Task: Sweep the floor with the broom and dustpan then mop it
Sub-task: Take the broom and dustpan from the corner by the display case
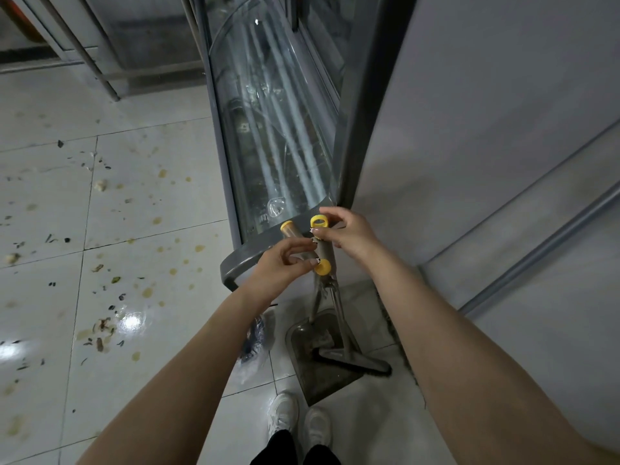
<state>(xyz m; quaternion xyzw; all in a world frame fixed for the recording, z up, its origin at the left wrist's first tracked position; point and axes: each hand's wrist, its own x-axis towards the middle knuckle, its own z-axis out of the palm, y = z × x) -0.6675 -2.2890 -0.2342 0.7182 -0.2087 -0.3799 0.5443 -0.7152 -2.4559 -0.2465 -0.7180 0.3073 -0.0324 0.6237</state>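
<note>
Two bare forearms [446,330] end in the left hand [278,266] and the right hand [349,236]. The fingernails [315,230] are long and seem to carry a pale speckled design, too small to read clearly. Below, two white shoes [283,411] show beneath black trousers [281,448].

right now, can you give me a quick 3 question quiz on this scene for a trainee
1. True or false: the dustpan lies on the floor near the white shoes.
2. Most of the debris lies: A) left of the glass display case; B) inside the dustpan; C) on the shoes.
3. Fill in: the left hand and right hand are at handles with ___ caps.

Key: 1 true; 2 A; 3 yellow.
</note>
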